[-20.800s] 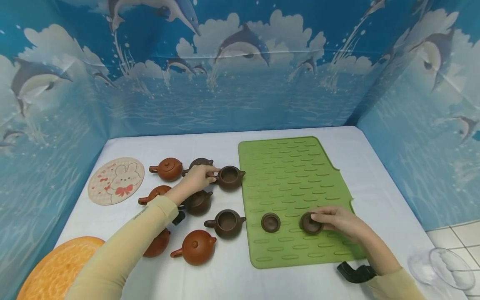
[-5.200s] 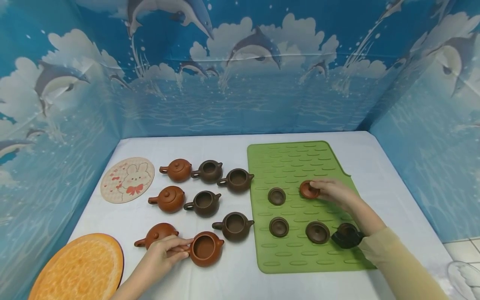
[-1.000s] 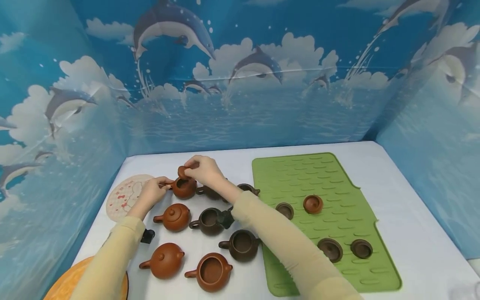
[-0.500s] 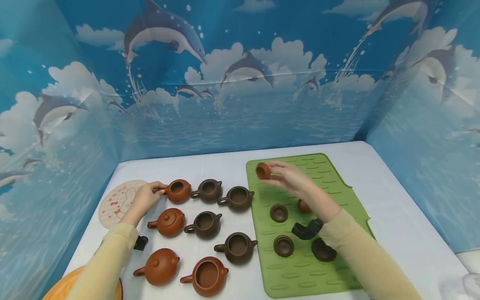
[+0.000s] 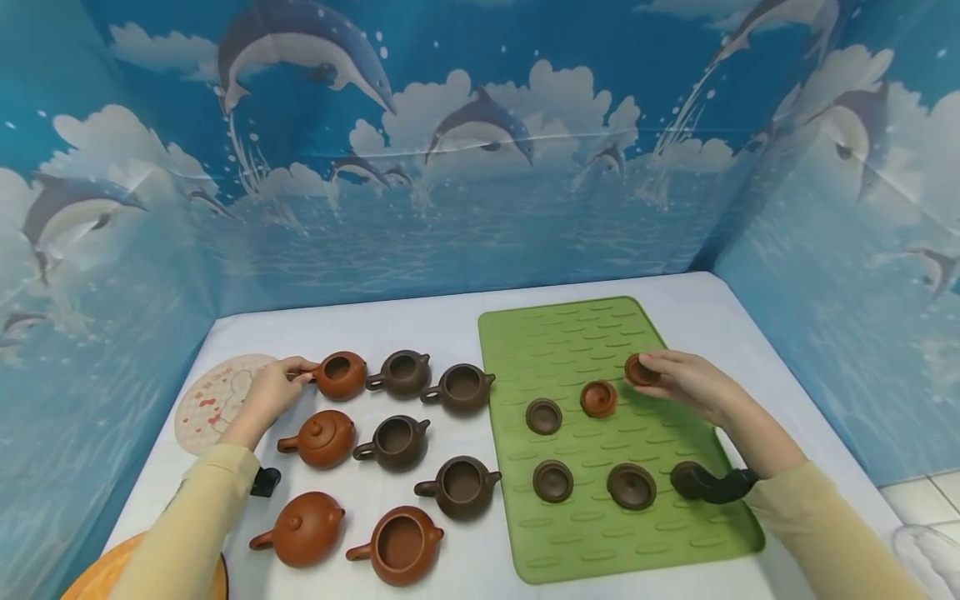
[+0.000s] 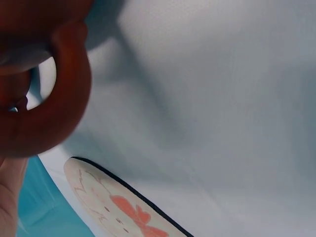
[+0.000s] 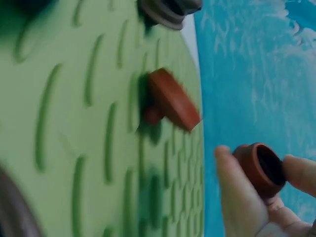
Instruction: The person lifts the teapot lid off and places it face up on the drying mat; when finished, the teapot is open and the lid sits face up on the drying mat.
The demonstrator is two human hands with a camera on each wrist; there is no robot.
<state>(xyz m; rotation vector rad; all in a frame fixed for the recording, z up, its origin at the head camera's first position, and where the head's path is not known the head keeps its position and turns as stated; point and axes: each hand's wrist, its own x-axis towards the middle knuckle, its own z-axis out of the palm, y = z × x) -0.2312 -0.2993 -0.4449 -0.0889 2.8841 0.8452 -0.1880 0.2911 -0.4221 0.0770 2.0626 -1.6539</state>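
Note:
My left hand [image 5: 273, 390] pinches the handle of a reddish-brown teapot [image 5: 341, 379] at the back left; its top is uncovered, and its looped handle [image 6: 74, 98] fills a corner of the left wrist view. Over the right part of the green mat [image 5: 573, 333], my right hand [image 5: 693, 387] grips a small reddish teapot lid [image 5: 642, 370] between thumb and fingers. In the right wrist view this lid [image 7: 261, 170] is tilted, its hollow underside showing. Another reddish lid [image 5: 598, 399] lies upside down just left of it on the mat.
Several dark brown lids [image 5: 632, 486] also lie on the mat. Lidless dark teapots [image 5: 395, 442] and a lidless reddish one [image 5: 399, 546] stand left of it. Two reddish teapots [image 5: 307, 529] wear lids. A rabbit-print round mat [image 5: 202, 408] and an orange round mat [image 5: 112, 575] lie at left.
The right hand has lifted the reddish lid off the back-left teapot and carried it rightward over the mat. The left hand stays on that handle. Since the oldest frame, more lids lie on the mat.

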